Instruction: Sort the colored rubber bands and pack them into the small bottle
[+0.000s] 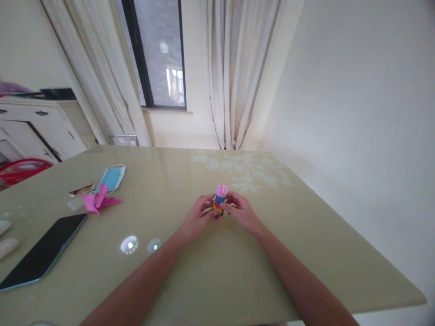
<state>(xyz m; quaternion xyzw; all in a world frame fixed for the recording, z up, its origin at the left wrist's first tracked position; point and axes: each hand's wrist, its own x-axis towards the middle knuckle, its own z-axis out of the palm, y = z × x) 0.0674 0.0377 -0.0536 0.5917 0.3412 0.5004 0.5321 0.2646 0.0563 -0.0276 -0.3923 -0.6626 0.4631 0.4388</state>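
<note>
Between my hands, above the middle of the table [217, 280], is a small pink-capped bottle [220, 199] held upright, with a blue, red and yellow label. My left hand [198, 216] curls around it from the left, thumb near its lower part. From the right, my right hand [244, 211] grips it with the thumb across the label and the fingers behind. Both hands are closed on the bottle. Its lower end is partly covered by fingers, and I cannot tell whether it touches the tabletop.
To the left lie a black-screened tablet [44, 251], a folded pink paper shape [98, 199], a blue face mask [113, 177] and a small brown-and-white packet [80, 189]. Two white objects [7, 246] sit at the left edge. A wall [367, 136] borders the table's right side.
</note>
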